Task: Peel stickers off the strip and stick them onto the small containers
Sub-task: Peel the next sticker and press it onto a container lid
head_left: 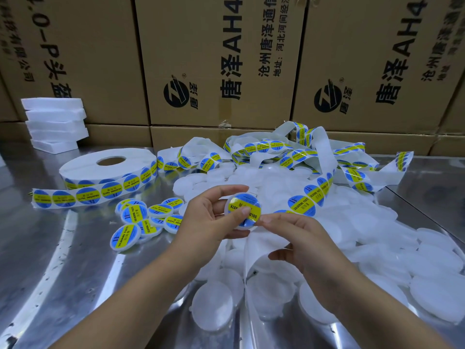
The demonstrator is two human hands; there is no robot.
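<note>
Left hand grips the soldering-paste container, thumb on its sticker, while right hand seemingly pinches the backing strip, whose tug could wrinkle the label.

Table: polished sheet metal, mirror-bright, finely scratched. Containers: frosted translucent white plastic, matt. Stickers: glossy printed film, blue and yellow, showing glare. Backing strip: smooth white paper, slight sheen. Boxes: brown cardboard, matt. Stacked blocks: white, matt, foam-like.
</note>
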